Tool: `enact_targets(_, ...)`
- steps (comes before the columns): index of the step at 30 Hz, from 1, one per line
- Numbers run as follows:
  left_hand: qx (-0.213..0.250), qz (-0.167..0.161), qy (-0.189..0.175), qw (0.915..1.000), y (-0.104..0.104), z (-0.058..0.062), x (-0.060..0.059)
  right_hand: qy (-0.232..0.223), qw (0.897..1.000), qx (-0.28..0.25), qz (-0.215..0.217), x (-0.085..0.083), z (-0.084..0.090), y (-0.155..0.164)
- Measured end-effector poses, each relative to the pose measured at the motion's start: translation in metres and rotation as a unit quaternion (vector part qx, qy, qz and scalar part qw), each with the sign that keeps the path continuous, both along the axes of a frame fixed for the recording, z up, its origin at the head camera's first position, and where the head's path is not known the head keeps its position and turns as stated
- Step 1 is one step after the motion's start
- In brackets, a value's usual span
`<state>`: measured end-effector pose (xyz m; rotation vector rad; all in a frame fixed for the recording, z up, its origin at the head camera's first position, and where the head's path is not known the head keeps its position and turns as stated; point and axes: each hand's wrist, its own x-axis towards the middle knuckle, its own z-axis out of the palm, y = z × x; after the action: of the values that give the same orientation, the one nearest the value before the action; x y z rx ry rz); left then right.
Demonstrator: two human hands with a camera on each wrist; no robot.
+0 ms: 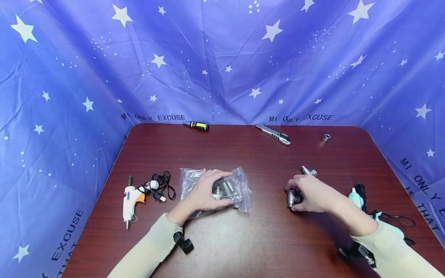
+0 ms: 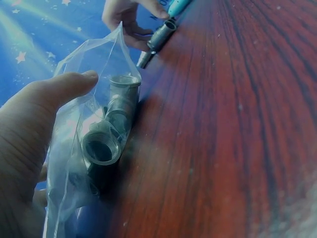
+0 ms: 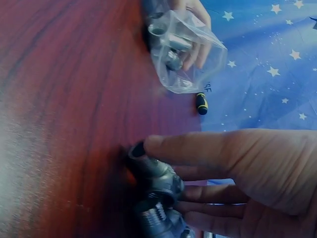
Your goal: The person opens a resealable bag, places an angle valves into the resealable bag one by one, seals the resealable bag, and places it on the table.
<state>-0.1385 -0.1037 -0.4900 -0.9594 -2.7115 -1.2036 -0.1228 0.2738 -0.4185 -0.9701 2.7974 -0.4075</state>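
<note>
Our left hand [image 1: 203, 191] grips the clear bag [image 1: 240, 185] of metal fittings on the bench [image 1: 243, 239]. Our right hand [image 1: 311, 193] closes around a threaded pipe fitting [image 1: 291, 199], right of the bag.

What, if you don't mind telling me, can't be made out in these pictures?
- How many fittings lie in the bag: head view, left hand covers them.
- The fitting held by the right hand: fingers hide most.
- Small metal part at the table's far edge: too small.
</note>
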Motion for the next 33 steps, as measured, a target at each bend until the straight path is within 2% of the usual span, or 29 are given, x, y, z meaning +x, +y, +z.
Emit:
enact_targets(6,-0.005,0.0,-0.009,1.0,0.001,-0.001,0.0,0.027,0.999,0.034,0.01,0.003,-0.004,-0.004)
enact_targets(9,-0.007,0.0,-0.006,1.0,0.001,0.0,-0.001,0.044,0.998,0.028,0.02,0.002,-0.006,-0.007)
enact_targets(13,-0.013,0.001,-0.005,0.9999,0.001,0.0,0.0,0.059,0.997,-0.032,0.033,-0.004,-0.007,-0.014)
enact_targets(19,-0.013,0.0,-0.001,0.9999,0.001,0.001,0.0,0.075,0.986,-0.137,0.052,-0.019,-0.01,-0.034)
enact_targets(23,-0.016,-0.001,0.001,0.9999,0.001,0.0,0.0,0.047,0.981,-0.183,0.042,-0.027,-0.016,-0.051)
enact_targets(26,-0.015,-0.001,0.0,0.9999,0.001,-0.001,0.0,0.003,0.975,-0.219,0.033,-0.031,-0.021,-0.065)
enact_targets(33,-0.005,0.003,0.003,1.0,0.001,-0.001,0.0,-0.094,0.95,-0.298,0.02,-0.03,-0.037,-0.094)
